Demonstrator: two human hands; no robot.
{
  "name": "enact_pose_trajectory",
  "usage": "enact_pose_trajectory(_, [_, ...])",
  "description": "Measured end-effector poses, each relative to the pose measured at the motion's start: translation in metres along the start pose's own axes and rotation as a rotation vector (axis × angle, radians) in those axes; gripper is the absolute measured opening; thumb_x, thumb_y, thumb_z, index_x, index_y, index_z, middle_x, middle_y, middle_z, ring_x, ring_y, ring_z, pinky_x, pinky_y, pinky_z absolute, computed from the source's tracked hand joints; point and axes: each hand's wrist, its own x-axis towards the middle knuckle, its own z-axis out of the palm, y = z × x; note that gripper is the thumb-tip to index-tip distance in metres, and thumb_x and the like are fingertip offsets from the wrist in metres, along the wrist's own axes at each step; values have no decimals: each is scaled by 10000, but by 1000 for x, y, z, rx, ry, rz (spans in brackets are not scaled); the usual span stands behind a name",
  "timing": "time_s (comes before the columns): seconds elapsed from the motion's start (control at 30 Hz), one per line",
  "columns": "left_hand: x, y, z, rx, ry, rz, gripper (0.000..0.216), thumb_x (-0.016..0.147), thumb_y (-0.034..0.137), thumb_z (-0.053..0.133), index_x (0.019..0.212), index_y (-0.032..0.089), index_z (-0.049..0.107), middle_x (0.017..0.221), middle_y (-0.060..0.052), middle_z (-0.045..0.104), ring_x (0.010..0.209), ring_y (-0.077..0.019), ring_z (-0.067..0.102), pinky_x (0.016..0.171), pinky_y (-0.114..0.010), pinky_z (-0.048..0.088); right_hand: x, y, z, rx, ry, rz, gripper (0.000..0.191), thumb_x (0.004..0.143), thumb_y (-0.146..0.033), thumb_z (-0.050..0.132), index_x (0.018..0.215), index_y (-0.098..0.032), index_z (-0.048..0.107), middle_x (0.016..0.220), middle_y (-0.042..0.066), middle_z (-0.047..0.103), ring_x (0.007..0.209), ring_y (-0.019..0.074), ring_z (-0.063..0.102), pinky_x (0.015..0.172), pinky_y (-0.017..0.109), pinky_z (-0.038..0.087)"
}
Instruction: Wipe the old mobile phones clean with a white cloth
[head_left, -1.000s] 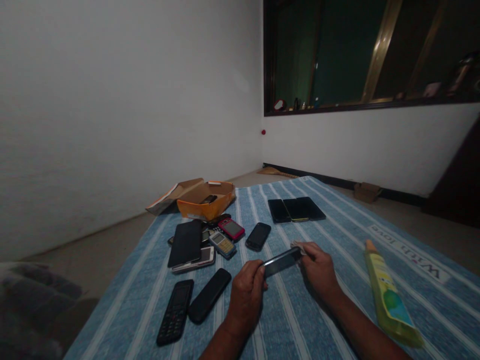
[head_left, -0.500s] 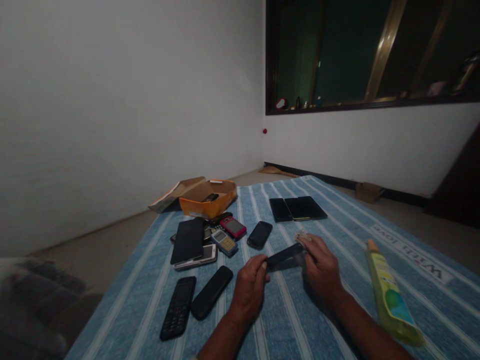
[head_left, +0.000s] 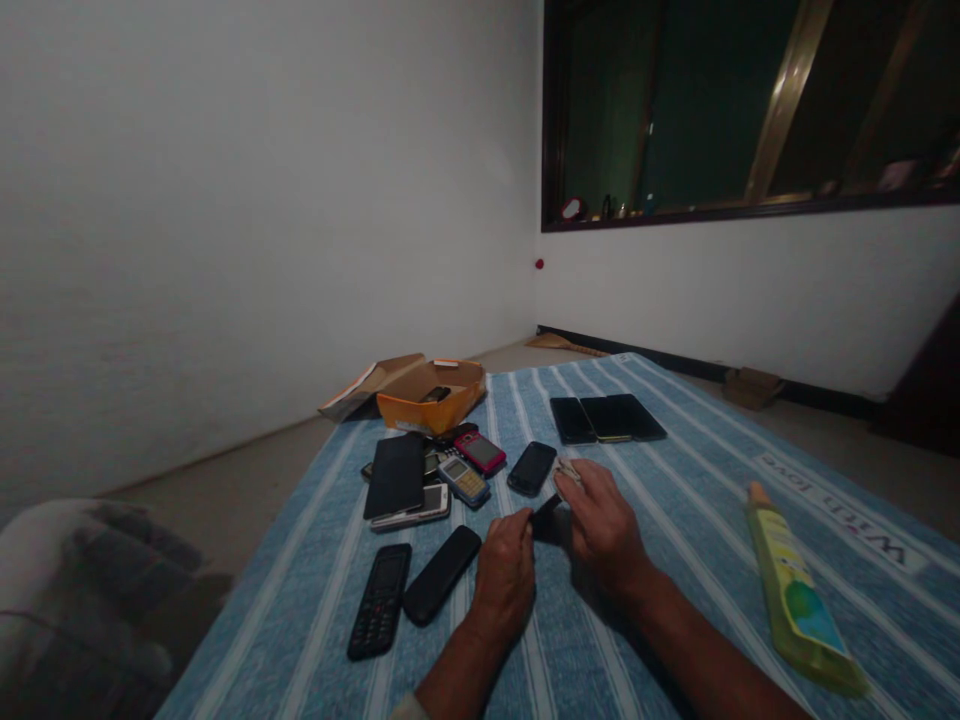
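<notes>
My left hand [head_left: 507,560] is closed around one end of a thin black phone [head_left: 549,524], tilted above the striped cloth. Pinched in my right hand [head_left: 606,520] is a crumpled whitish wipe [head_left: 568,470], at the phone's far end; my fingers hide part of both. A dark touchscreen phone [head_left: 532,468] lies just beyond my hands. Left of my left hand rest a black phone lying face down [head_left: 442,575] and a black keypad phone [head_left: 380,602].
The blue-and-white striped cloth [head_left: 675,600] covers the surface. At the left is a pile with a pink phone [head_left: 481,452] and a blue phone [head_left: 463,480]. Behind it stands an open orange box [head_left: 420,410]. Several black phones [head_left: 606,417] lie farther back. A yellow-green bottle [head_left: 802,590] lies at right.
My right hand has moved left with the wipe, closer to my left hand. The phone between them now shows less of its length. The view has shifted slightly.
</notes>
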Motion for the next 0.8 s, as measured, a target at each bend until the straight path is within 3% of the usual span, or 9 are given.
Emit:
enact_pose_trajectory(0.3, [0,6,-3,-2,12,-68,323,910,145,395,1011,149,702,860,-98,736,826,-233,678,768,-376,565,12,-11,20,-72,-29,16,350,929,-87,405,1178,-180,633,1116,149,618,1107,273,558,941,466,514])
enact_pose_trajectory(0.5, [5,19,-6,-103,188,55,301,968,224,434,1179,140,631,1029,-119,714,949,-218,668,858,-361,551,11,-13,23,-114,-19,-59,298,943,-113,439,1179,-124,621,1153,180,615,1151,279,544,941,466,520])
enact_pose_trajectory(0.8, [11,19,-8,-163,179,88,271,1003,249,404,1086,165,648,911,-74,698,836,-181,654,782,-296,546,9,-19,20,-26,23,-121,284,937,-95,467,1177,-109,618,1141,192,643,1158,274,572,945,461,533])
